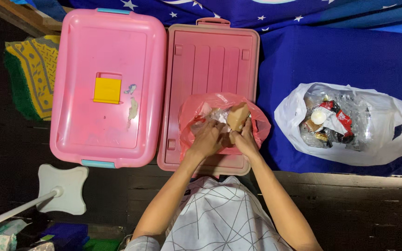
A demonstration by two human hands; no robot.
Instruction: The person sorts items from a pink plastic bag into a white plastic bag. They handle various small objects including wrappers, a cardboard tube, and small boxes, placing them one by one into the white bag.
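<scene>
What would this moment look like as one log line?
left hand: in red bag | right hand: holding brown packet | bag on pink lid | white bag: right

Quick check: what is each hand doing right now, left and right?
Left hand: closed on the red plastic bag, beside the brown wrapped item.
Right hand: fingers closed on the brown wrapped item.

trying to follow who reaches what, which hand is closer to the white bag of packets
Right. The right hand is at the red bag on the pink lid, on the side facing the white bag. The left hand sits farther off, beyond the right.
</scene>
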